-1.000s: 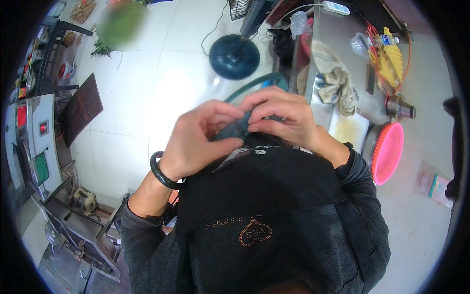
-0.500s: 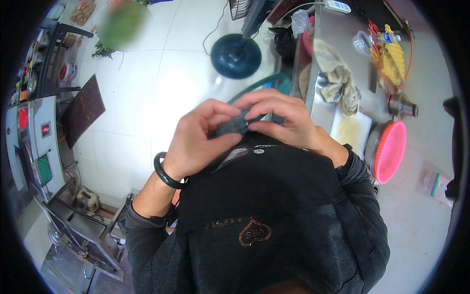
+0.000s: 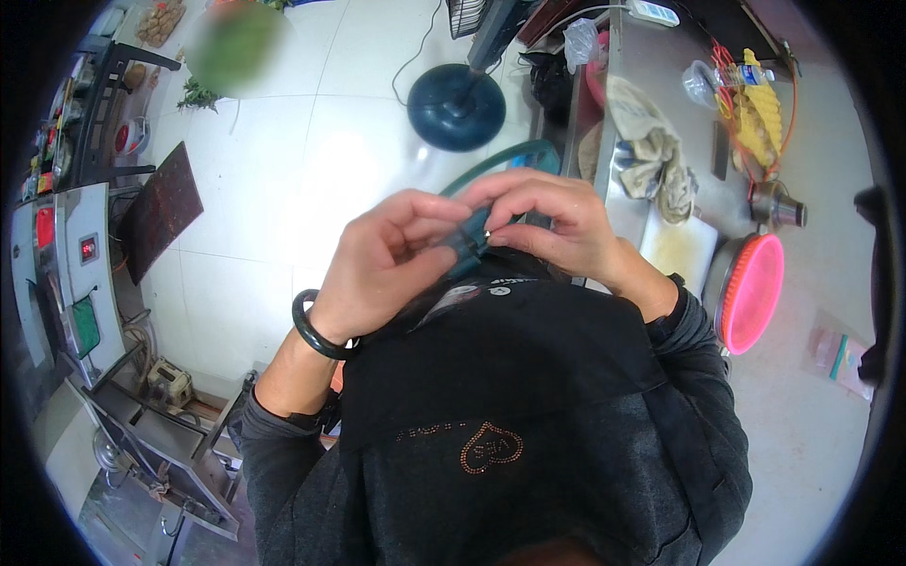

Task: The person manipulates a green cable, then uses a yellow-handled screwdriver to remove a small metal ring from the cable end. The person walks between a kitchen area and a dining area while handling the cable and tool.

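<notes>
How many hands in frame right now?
2. The left hand is just left of center, with a dark bangle at its wrist; the right hand is right of center, facing it. Some fingertips are hard to make out, but no other hands show.

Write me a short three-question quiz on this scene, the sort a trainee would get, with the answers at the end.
1. True or false: the dark bangle sits on the wrist of the left hand.
2. Which lies nearest the round pink basket?
A) fan base
B) white board
C) dark red panel
3. Fill in: a small shiny thing shows at the thumb and fingertip of the ____.

Key: 1. True. 2. B. 3. Right hand.
</notes>
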